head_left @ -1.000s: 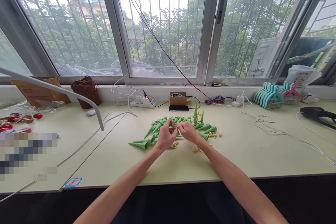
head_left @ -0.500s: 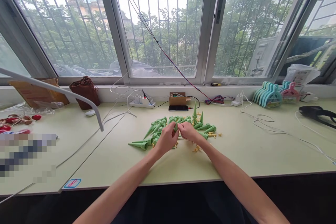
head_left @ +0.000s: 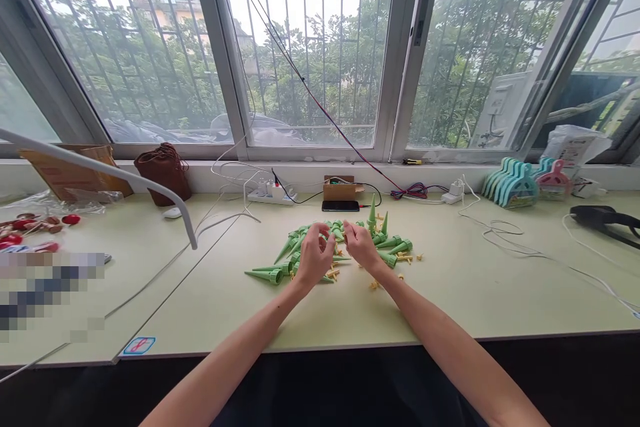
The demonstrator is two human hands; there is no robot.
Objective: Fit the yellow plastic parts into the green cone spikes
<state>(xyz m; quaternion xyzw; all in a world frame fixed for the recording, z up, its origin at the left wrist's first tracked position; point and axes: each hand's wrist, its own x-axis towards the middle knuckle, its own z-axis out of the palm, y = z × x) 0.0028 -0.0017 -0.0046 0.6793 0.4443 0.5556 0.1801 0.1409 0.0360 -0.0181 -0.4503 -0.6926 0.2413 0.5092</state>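
Left hand [head_left: 315,257] loosely curved, right hand [head_left: 362,248] with fingertips bunched, cannot tell whether either pinches anything, hands apart among scattered green cones [head_left: 274,276] and small yellow pegs [head_left: 405,258] on the pale desk [head_left: 210,307], phone [head_left: 341,206] behind.

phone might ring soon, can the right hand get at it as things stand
Probably yes: the phone lies just beyond the cones, with nothing seen covering it. The right hand would likely have to pass over those cones first.
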